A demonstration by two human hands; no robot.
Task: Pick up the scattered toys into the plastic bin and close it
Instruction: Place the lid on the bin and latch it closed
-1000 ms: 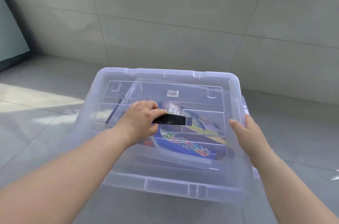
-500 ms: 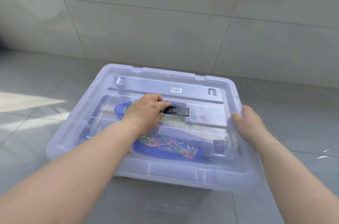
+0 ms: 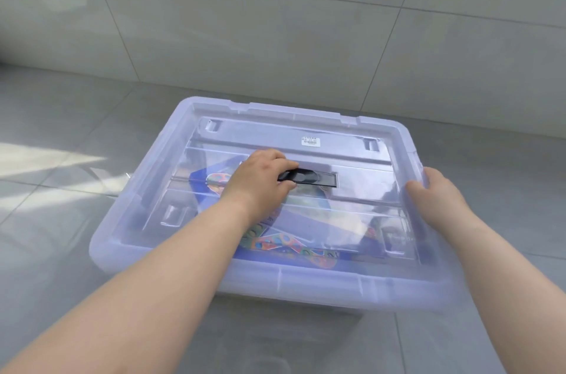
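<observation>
A clear plastic bin stands on the grey floor with its translucent lid lying flat on top. My left hand grips the left end of the black handle in the middle of the lid. My right hand holds the lid's right edge, thumb on top and fingers over the rim. Through the lid I see colourful toys, among them a blue flat piece with bright patterns.
A tiled wall rises just behind the bin. Grey floor tiles surround it, with a sunlit patch at the left. A barcode sticker sits near the lid's far edge.
The lid has come down from a tilt to lie flat on the bin. Both hands kept their hold on the handle and right edge and lowered with it.
</observation>
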